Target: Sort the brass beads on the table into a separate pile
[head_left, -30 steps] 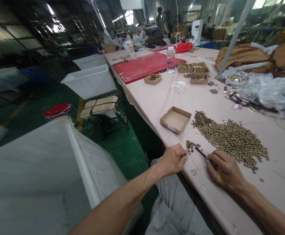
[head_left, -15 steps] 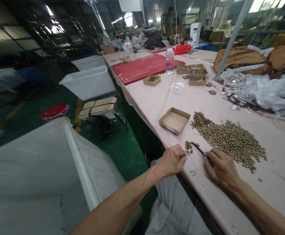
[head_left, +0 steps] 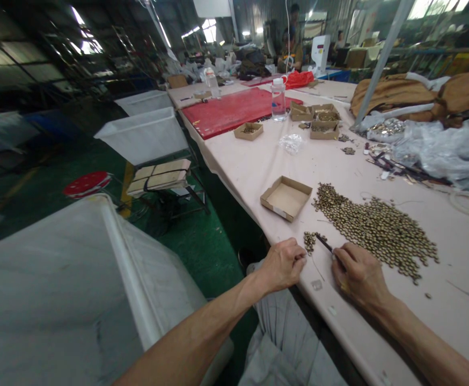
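Note:
My right hand (head_left: 359, 273) is closed round a thin dark stick-like tool (head_left: 323, 242). The tool's tip reaches a small cluster of bronze-coloured metal pieces (head_left: 309, 241), which look like snaps or rivets. Left of that cluster, at the table edge, my left hand (head_left: 286, 262) is curled with its fingertips together; what they hold, if anything, is hidden. Beyond my right hand spreads a large heap of the same small metal pieces (head_left: 375, 230). A shallow open cardboard box (head_left: 286, 197) lies left of the heap, with its bare bottom showing.
Farther along the pink-covered table (head_left: 242, 166) are small parts boxes (head_left: 325, 130), a water bottle (head_left: 278, 101) and a red board (head_left: 226, 113). Plastic bags (head_left: 444, 150) lie at right, below a slanted metal pole (head_left: 383, 64). A large white bin (head_left: 57, 279) stands at my left.
My right hand and the dark tool have shifted slightly left and up, and the loose pieces at its tip sit closer to the small cluster. My left hand stays in place.

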A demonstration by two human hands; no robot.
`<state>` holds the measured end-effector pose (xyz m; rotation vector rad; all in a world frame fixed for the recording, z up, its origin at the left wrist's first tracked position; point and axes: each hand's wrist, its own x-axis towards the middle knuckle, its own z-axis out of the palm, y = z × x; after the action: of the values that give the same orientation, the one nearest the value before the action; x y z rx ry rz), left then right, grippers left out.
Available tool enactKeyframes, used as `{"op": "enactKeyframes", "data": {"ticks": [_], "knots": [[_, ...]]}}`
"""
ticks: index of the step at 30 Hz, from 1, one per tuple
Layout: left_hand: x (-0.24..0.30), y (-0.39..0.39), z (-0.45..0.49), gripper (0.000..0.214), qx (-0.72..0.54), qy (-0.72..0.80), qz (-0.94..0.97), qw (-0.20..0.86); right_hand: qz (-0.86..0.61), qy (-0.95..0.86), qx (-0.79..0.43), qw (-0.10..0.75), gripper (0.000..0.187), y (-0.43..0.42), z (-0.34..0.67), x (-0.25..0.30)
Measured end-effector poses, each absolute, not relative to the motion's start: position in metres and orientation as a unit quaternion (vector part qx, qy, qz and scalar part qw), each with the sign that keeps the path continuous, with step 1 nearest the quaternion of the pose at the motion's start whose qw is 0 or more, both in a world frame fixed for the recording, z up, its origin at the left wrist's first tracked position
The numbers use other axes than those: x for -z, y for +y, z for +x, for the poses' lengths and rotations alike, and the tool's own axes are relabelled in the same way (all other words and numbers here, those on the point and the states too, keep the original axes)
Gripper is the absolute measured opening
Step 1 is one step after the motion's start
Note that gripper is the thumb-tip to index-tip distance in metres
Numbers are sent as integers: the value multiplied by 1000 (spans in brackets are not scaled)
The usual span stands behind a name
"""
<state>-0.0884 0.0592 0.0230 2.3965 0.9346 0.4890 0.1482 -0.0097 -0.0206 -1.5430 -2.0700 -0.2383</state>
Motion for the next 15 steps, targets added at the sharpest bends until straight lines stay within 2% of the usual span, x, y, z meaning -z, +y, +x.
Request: {"op": "enactKeyframes", "data": {"ticks": [15], "knots": [[-28, 62, -88, 14, -186, 345, 879, 271, -589, -761, 115, 246, 7, -11, 138, 13]]}}
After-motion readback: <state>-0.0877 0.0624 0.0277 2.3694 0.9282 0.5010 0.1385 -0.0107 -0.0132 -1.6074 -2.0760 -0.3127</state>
